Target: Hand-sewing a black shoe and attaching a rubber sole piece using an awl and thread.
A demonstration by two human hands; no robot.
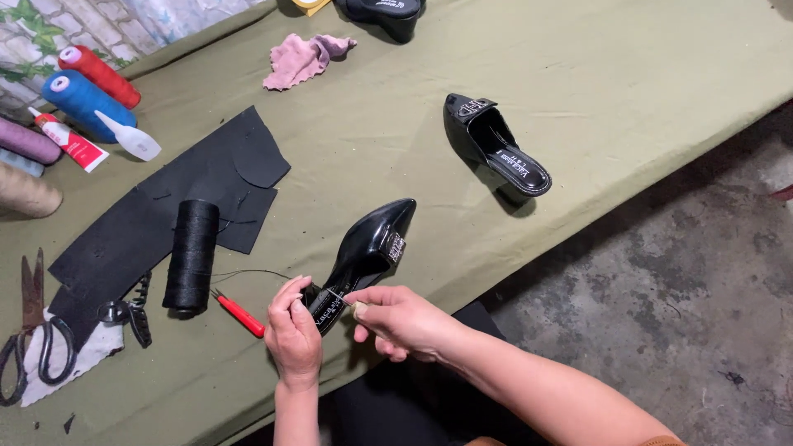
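Black shoe (368, 248), white-lettered insole label

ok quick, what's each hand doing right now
Left hand: closed on the heel end of the black shoe.
Right hand: pinched shut on a small pale tool at the shoe.

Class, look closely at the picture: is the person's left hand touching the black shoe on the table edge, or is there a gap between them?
Touching. In the head view, the left hand has its fingers wrapped against the heel end of the black shoe, with no gap showing.
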